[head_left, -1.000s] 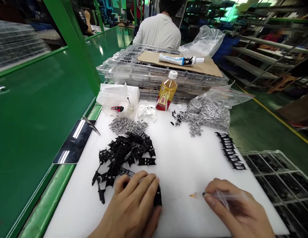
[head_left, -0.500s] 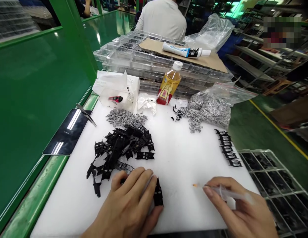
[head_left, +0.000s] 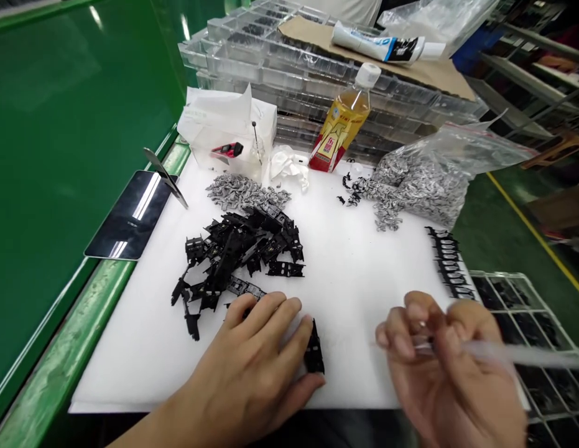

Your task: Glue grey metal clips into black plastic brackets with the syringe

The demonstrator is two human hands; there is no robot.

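My left hand (head_left: 265, 361) lies curved on the white board, with a black plastic part (head_left: 314, 351) gripped between thumb and forefinger. Its fingertips also reach the near edge of a heap of black plastic parts (head_left: 233, 249). My right hand (head_left: 452, 367) is raised at the board's right side, fingers closed round a slim translucent syringe (head_left: 508, 353). The syringe is blurred by motion, and its tip is hidden by the fingers. Behind the heap lies a pile of small grey pieces (head_left: 245, 191).
A drink bottle (head_left: 342, 121) stands before stacked clear trays (head_left: 289, 81) topped by a glue tube (head_left: 382, 45). At right are a bag of grey pieces (head_left: 424, 180), a row of black parts (head_left: 450, 261) and a compartment tray (head_left: 517, 277). Tweezers (head_left: 166, 178) and a tablet (head_left: 128, 214) lie left.
My right hand has turned over and risen, swinging the syringe from pointing left over the board to stretching right. The left hand keeps the black part. The camera view has tilted downward.
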